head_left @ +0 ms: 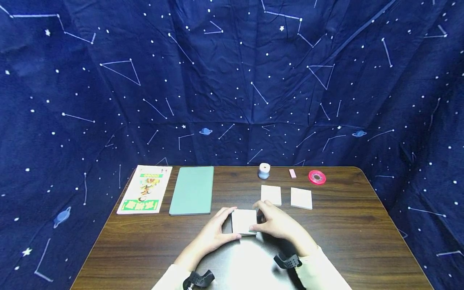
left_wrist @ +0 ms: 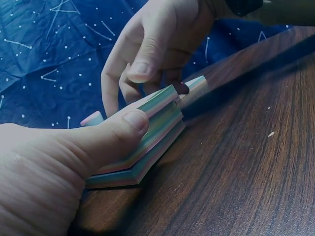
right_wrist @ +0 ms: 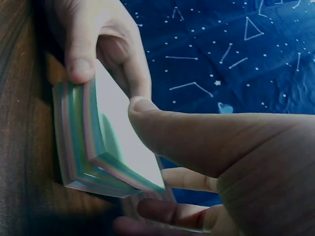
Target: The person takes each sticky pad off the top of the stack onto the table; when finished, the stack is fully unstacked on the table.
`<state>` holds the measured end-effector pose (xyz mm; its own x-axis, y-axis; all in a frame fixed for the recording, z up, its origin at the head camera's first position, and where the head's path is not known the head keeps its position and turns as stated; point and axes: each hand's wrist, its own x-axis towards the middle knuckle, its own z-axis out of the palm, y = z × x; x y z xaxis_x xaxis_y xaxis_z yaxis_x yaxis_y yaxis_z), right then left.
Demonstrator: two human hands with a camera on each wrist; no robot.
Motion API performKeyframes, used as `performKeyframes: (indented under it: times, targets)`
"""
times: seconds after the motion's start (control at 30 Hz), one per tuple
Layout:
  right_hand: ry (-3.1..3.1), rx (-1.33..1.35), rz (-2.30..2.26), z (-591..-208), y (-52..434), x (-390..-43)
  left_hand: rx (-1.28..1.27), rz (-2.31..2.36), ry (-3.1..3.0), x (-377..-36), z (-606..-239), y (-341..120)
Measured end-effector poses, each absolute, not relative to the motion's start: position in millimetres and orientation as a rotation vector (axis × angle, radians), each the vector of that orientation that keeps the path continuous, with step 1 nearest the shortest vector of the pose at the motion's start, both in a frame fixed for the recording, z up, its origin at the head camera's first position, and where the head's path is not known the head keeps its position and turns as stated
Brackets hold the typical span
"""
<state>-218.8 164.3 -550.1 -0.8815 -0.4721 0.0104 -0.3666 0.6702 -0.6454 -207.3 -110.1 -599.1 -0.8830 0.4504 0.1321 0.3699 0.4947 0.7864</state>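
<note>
A stack of square note pads [head_left: 243, 220] with white tops stands on the table in front of me. Its edges show pink, green and blue layers in the left wrist view, and the pads lie slightly out of line. My left hand [head_left: 214, 233] grips the stack from the left, thumb along the near side and fingers at the far side. At the right side is my right hand [head_left: 279, 223], fingers loosely bent, its thumb raised above the top in the left wrist view. Two more square pads, one [head_left: 270, 195] behind the right hand and another [head_left: 301, 198] farther right, lie flat.
At the left lie a printed booklet [head_left: 143, 193] and a green notebook [head_left: 192, 191]. Along the back edge are a white-and-blue spool [head_left: 264, 171], a small pink block [head_left: 292, 173] and a red disc [head_left: 317, 177]. A blue star-patterned cloth [head_left: 232, 100] hangs behind.
</note>
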Motion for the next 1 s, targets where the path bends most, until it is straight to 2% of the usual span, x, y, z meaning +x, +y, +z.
performKeyframes:
  times: [1.0]
  targets:
    - [2.728,-0.744,-1.014,-555.1,157.5,-220.3,0.739,1.342,2.651,-206.9,-599.2,-110.8]
